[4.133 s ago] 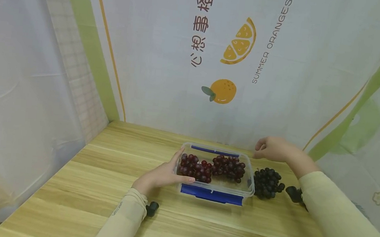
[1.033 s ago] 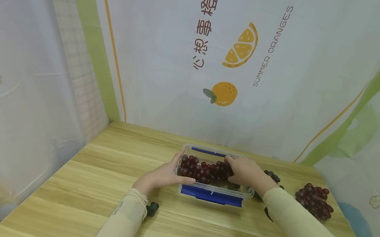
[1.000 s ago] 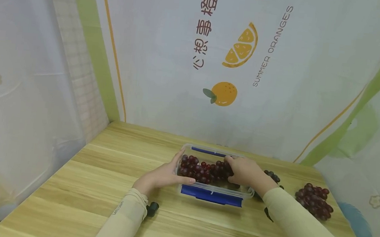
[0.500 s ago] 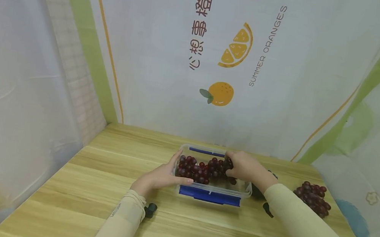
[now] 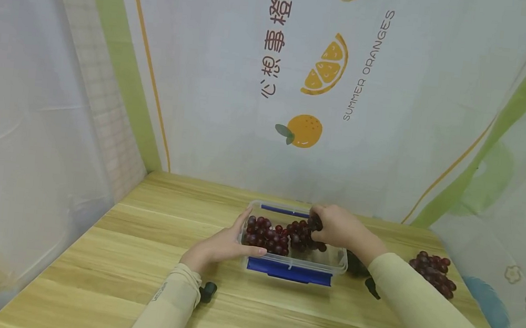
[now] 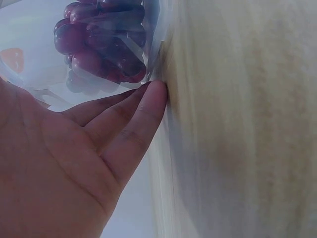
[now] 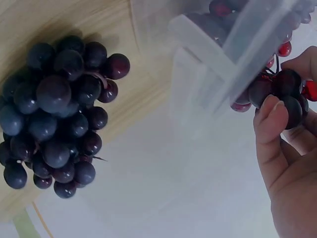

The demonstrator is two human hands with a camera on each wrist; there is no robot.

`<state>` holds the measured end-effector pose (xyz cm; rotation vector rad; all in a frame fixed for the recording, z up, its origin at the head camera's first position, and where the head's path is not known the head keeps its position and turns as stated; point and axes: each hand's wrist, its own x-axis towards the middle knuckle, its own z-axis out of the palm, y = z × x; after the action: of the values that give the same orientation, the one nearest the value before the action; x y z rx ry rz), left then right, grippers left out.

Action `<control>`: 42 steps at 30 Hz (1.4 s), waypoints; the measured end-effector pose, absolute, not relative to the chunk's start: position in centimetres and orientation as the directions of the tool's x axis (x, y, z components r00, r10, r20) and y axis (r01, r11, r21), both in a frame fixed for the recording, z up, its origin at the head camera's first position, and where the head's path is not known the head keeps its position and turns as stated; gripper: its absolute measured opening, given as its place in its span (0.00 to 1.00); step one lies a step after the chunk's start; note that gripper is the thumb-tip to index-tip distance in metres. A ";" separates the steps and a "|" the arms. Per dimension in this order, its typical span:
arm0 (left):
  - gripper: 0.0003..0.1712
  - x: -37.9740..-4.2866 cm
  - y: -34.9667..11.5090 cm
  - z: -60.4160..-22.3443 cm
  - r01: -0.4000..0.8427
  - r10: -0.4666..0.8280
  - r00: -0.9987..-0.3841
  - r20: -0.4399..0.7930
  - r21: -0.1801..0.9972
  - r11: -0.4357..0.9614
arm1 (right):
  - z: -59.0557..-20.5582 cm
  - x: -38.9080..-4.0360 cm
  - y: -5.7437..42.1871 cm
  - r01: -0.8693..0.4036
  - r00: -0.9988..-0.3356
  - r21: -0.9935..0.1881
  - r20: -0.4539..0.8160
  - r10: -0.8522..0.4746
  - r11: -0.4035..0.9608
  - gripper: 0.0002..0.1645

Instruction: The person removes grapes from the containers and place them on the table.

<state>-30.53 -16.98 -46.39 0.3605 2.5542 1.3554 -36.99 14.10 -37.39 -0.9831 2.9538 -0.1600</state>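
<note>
Pinching grape bunch [image 7: 287, 82] with right grip [image 5: 338, 228] at right half of container [image 5: 291, 262]; bracing its left end with straight-fingered left grip [image 5: 221, 242]. Probably light, slippery, easily bruised: best cupped loosely from beneath.

And here's the box [image 5: 289, 271] on the worktop [image 5: 142, 237], cloth [image 5: 221, 102] behind. Inside, one grape bunch [image 5: 265, 238] sits left, a second bunch [image 5: 300, 237] right beside it. Left hand [image 5: 224, 242] at the box's left end; right hand [image 5: 340, 228] over its right half. Outside, a third bunch [image 7: 54, 114] lies just right, a fourth bunch [image 5: 433, 274] farther right.
</note>
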 end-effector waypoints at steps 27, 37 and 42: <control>0.75 -30.7 -16.7 -46.2 0.106 0.314 -0.945 -0.091 0.823 0.558 | -32.7 -35.6 14.9 -0.622 -0.783 -0.058 0.084 -0.617 0.781 0.22; 0.75 -30.6 -16.7 -46.2 0.111 0.319 -0.943 -0.090 0.820 0.561 | -31.2 -34.9 15.5 -0.605 -0.795 -0.018 0.078 -0.602 0.796 0.23; 0.75 -30.6 -16.7 -46.1 0.115 0.318 -0.944 -0.086 0.820 0.561 | -30.6 -34.5 15.9 -0.607 -0.791 -0.006 0.102 -0.603 0.795 0.24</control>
<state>-30.60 -16.67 -46.12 0.3626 2.5717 1.3255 -34.51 15.87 -30.56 -1.0362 3.0657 -0.0619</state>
